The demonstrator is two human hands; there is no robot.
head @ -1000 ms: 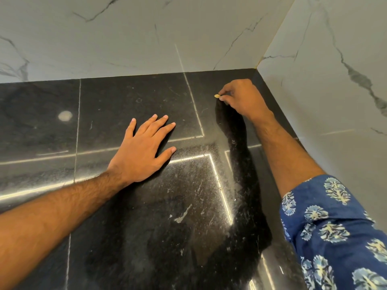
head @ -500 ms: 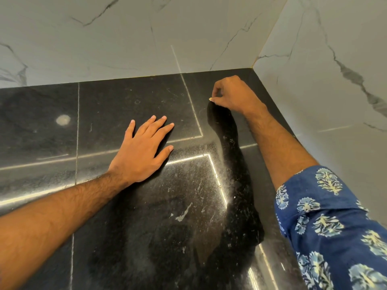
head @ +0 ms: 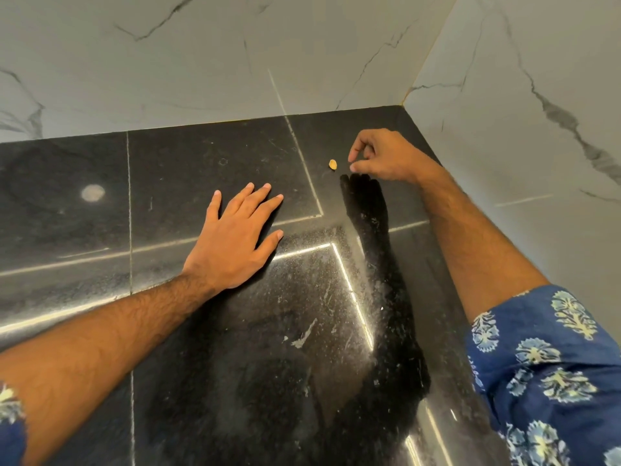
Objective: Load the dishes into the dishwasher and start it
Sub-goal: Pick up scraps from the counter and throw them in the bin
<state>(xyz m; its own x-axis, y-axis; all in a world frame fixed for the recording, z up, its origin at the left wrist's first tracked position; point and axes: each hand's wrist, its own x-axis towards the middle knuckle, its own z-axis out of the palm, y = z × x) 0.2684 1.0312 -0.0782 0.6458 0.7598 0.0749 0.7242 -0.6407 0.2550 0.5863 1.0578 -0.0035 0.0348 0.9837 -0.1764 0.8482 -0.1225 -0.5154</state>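
My left hand (head: 235, 243) lies flat, fingers straight, mid-countertop (head: 168, 183); my right hand (head: 386, 159), fingers loosely curled and holding nothing, sits near the far right corner, just beside a small tan scrap (head: 332, 164).

Both forearms bare, with dark hair. Right sleeve (head: 551, 375): short, deep blue cloth, printed with pale blue and cream floral motifs. Left sleeve (head: 10, 428): same print.

Glossy black stone tabletop (head: 208, 163), speckled and a bit smudgy, smooth grey-veined marble-look walls (head: 201, 62), plus a printed blue cloth sleeve (head: 551, 364).
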